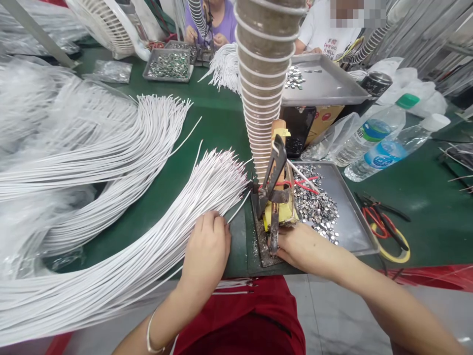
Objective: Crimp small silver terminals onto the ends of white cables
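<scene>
My left hand (209, 241) lies at the right edge of a thick bundle of white wires (158, 231), its fingers curled down. One white wire (240, 207) sticks out past its fingertips towards the soldering stand, and the hand appears closed on it. My right hand (301, 246) reaches in at the foot of the soldering stand (275, 197), which has a wooden-handled iron and yellow tape. The stand covers its fingertips, so what they hold, if anything, is hidden. Behind that wrist, a metal tray (356, 217) contains many small shiny metal pieces (318, 209).
A ribbed fume hose (264, 74) drops down to the stand. Two water bottles (382, 153), pliers (384, 207) and a yellow tape roll (401, 251) are at right. More wire bundles (121, 153) fill the left. Two people sit opposite, near a fan (103, 24).
</scene>
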`<act>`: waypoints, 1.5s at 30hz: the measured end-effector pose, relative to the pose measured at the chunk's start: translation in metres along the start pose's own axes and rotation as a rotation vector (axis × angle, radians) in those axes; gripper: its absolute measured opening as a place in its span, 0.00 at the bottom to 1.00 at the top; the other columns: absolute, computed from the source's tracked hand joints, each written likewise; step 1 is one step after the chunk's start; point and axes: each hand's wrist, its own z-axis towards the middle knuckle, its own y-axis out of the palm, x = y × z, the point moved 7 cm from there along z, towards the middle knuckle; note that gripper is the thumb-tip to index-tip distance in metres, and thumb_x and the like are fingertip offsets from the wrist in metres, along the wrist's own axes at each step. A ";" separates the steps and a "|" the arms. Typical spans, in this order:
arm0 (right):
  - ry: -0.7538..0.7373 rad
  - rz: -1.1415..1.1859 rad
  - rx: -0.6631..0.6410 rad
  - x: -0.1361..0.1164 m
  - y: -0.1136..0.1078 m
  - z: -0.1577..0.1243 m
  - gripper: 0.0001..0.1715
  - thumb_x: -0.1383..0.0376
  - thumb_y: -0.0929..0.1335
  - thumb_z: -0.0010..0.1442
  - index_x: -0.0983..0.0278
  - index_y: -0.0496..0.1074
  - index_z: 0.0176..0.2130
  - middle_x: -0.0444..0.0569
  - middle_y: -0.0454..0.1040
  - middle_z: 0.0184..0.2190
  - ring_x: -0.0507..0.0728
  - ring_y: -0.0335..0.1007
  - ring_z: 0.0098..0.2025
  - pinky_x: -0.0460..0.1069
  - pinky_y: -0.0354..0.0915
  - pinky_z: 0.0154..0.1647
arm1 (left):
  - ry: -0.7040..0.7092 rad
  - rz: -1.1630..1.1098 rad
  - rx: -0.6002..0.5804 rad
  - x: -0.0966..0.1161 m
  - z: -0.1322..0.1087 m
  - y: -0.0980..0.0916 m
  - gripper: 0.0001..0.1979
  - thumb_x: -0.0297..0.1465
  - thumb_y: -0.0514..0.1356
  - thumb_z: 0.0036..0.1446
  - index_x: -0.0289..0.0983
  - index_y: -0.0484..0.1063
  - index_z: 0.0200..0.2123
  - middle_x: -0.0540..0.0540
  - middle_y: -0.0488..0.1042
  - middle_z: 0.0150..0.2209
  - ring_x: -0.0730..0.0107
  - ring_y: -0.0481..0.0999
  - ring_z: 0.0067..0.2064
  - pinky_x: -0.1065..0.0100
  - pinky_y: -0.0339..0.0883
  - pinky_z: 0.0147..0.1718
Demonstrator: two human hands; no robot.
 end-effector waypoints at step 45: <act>0.303 0.402 1.022 0.003 0.009 -0.092 0.11 0.70 0.66 0.67 0.58 0.74 0.46 0.47 0.75 0.39 0.54 0.74 0.40 0.48 0.72 0.40 | -0.160 -1.260 -0.801 0.057 -0.059 0.014 0.10 0.35 0.51 0.74 0.40 0.71 0.46 0.48 0.66 0.39 0.69 0.66 0.38 0.69 0.63 0.39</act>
